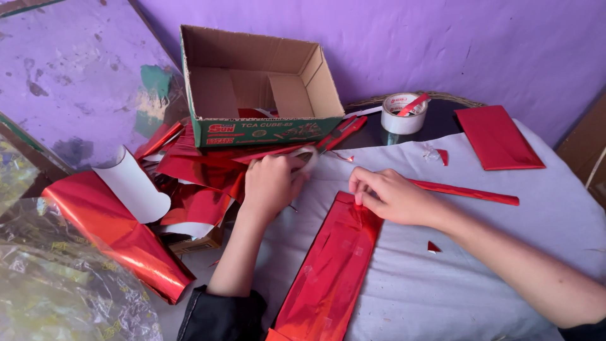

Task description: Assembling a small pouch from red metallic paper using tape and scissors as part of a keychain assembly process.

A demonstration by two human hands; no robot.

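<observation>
Presently, right hand pinches the top edge of the red foil packet; left hand is clenched around a tape strip.

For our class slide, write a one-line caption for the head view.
Right hand presses the end of a flat red foil packet on a grey cloth; left hand rests beside it.

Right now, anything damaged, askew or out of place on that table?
Small red foil scraps lie loose on the white cloth. The long red foil piece under the right hand is creased and lies askew. Foil offcuts pile untidily beside the left hand, under the cardboard box.
</observation>
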